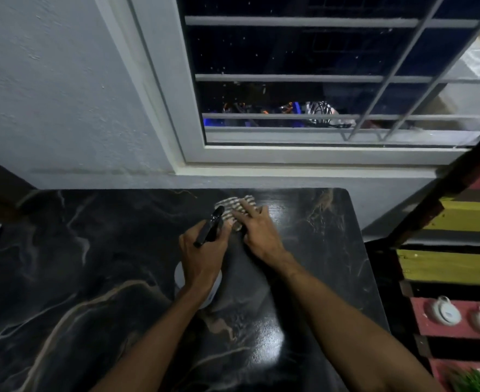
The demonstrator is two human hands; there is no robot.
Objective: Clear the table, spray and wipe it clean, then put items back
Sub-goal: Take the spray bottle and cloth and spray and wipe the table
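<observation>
My left hand [202, 256] grips a spray bottle [212, 224] with a black trigger head and a white body that shows below my wrist. The nozzle points toward the far side of the black marble-patterned table [77, 278]. My right hand [257, 226] lies flat, fingers spread, on a striped cloth [231, 206] pressed against the table near its far edge. Most of the cloth is under my fingers.
A white wall and a barred window stand right behind the table. A painted slatted rack [459, 267] in yellow, pink and black stands at the right, with two white round items [445, 311] on it. Something green [476, 380] shows at the bottom right.
</observation>
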